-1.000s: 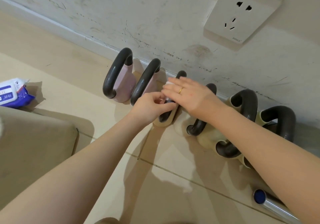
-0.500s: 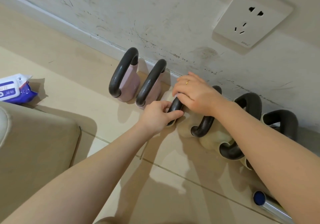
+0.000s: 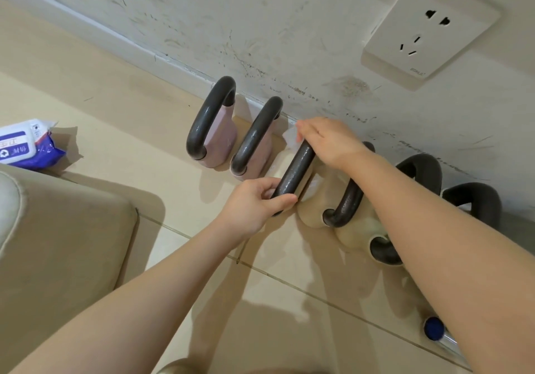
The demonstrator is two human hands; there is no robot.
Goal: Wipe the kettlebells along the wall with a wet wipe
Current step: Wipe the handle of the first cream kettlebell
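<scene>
From the head camera we look down on a row of kettlebells standing along the scuffed wall. Two pink kettlebells stand at the left end, their dark handles upright. Next to them is the third kettlebell, whose body is almost wholly covered by our hands, so we see little more than its dark handle. Our left hand grips the near end of that handle, fingers curled round it. Our right hand closes over the far end, pinching a white wet wipe against it; only a crumpled corner of the wipe peeks out beside the fingers, close to the wall. Past our right forearm stand the cream kettlebells, partly hidden by the arm, and how many there are is hard to tell. A pack of wipes lies on the floor at the far left, cut off by the frame edge. A beige cushion fills the lower left. A wall socket sits upper right. A chrome bar with a blue end shows at the lower right, mostly hidden by our arm.
</scene>
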